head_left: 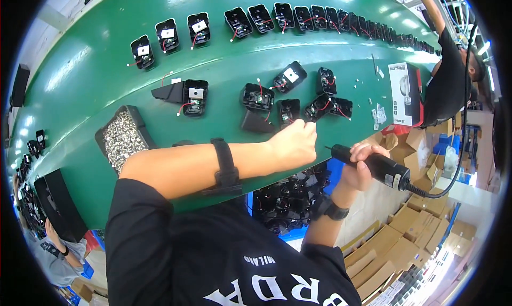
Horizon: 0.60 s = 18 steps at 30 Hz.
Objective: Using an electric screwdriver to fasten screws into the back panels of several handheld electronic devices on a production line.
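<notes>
My right hand [357,172] grips a black electric screwdriver [383,171] near the table's front edge. Its thin bit points left, toward my other hand, and a coiled cord leaves its back end. Over the table my left hand [293,142] is closed, its back toward me; what its fingers hold, if anything, is hidden. Just beyond its knuckles are a black plastic housing [288,111] and another black housing [318,107] with red wires. An open housing with a green circuit board [258,97] lies farther left, beside a loose black cover [257,122].
A black bin of small metal screws [124,135] stands left of my forearm. Housings [238,22] line the table's far side. A printed box [405,95] stands at the right near another person [449,82]. Below the edge is a blue crate of black parts [288,199].
</notes>
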Motion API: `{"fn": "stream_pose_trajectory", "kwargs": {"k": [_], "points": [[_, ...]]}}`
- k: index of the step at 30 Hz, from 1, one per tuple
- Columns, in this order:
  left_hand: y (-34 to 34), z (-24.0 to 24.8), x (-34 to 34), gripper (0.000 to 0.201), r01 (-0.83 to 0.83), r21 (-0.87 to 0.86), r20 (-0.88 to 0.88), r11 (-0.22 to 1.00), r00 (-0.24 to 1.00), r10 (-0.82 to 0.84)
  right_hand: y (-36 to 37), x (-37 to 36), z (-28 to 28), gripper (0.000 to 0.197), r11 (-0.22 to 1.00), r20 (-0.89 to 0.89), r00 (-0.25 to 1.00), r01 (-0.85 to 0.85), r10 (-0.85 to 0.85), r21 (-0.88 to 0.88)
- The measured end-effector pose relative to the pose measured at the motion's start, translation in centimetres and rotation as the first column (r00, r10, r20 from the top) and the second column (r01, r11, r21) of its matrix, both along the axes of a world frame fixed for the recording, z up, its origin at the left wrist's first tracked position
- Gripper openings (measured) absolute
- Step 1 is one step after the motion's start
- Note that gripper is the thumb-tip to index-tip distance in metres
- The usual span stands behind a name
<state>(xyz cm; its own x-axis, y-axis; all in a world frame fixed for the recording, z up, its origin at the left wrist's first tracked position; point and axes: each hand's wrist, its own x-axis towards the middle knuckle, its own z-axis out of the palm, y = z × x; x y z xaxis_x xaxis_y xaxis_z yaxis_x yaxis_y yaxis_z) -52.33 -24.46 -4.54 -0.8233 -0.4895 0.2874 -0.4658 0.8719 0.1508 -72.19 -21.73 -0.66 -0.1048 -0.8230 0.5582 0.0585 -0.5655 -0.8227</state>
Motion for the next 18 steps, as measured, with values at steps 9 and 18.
{"fn": "stream_pose_trajectory", "kwargs": {"k": [9, 18], "points": [[-6.7, 4.5, 4.8, 0.008, -0.159, -0.005, -0.625, 0.987, 0.772, 0.121, 0.1, -0.1, -0.1, 0.045, 1.0, -0.011, 1.0, 0.006, -0.007, -0.026], [-16.5, 4.7, 18.0, 0.029, -0.577, 0.506, -0.265, 0.641, 0.603, 0.752, 0.4, -0.2, -0.1, 0.045, 1.0, 0.003, 1.0, 0.031, -0.031, -0.002]]}}
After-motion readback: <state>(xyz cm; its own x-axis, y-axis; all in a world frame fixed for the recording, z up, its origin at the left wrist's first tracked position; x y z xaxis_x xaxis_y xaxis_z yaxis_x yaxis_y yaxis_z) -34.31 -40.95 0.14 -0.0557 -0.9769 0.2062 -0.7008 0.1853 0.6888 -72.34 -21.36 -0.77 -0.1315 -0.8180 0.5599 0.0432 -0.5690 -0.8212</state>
